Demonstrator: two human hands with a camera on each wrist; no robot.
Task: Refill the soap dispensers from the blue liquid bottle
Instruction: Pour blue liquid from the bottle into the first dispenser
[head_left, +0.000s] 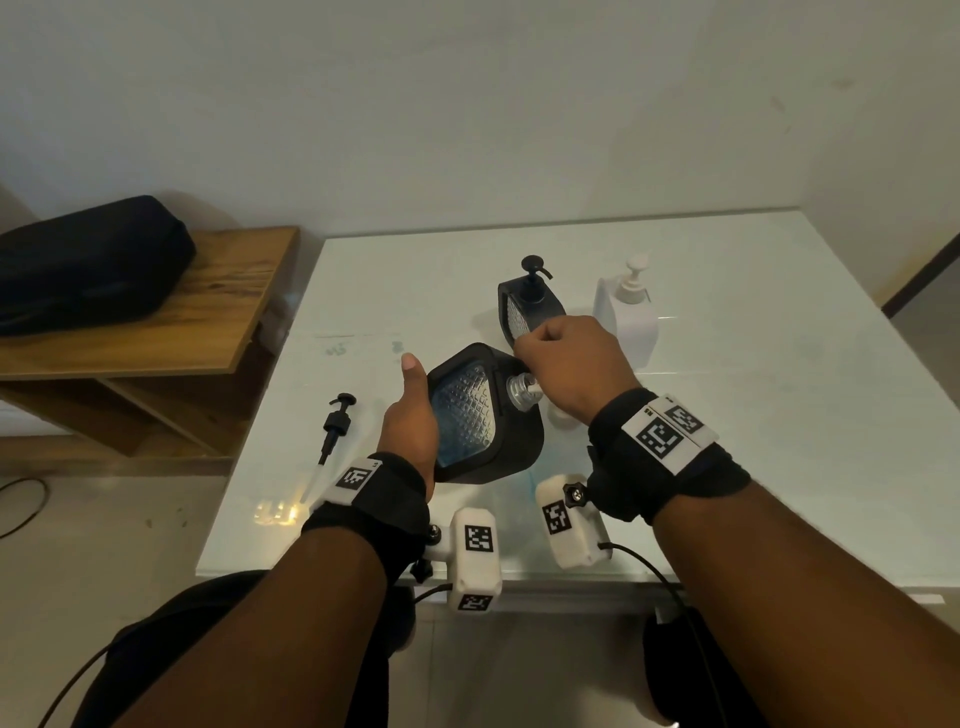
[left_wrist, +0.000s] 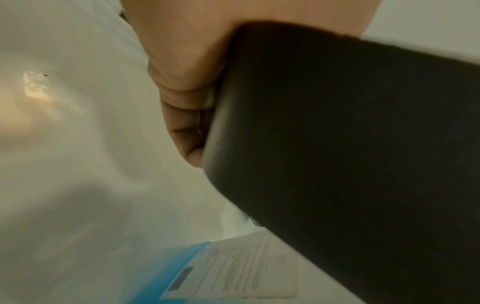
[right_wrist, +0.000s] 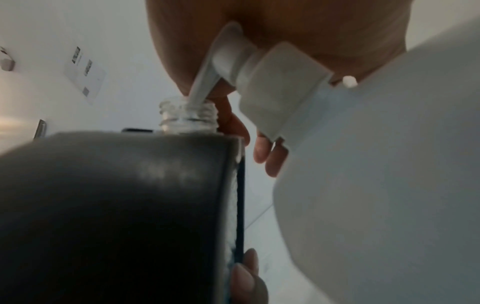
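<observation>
Black soap dispenser (head_left: 485, 415) gripped tilted by left hand (head_left: 410, 415); right hand (head_left: 571, 364) seemingly pinches white pump nozzle (right_wrist: 205, 82) at its neck.

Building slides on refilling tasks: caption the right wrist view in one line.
Right hand presses a white pump bottle's nozzle into the black dispenser's open threaded neck.

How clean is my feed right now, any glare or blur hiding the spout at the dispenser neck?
Head view: dim but sharp, edges bowed by the wide lens, a warm glare patch on the table near its left front edge. Left wrist view: soft, mostly the black dispenser. Right wrist view: blurred close up, yet the white spout shows entering the clear neck.
</observation>
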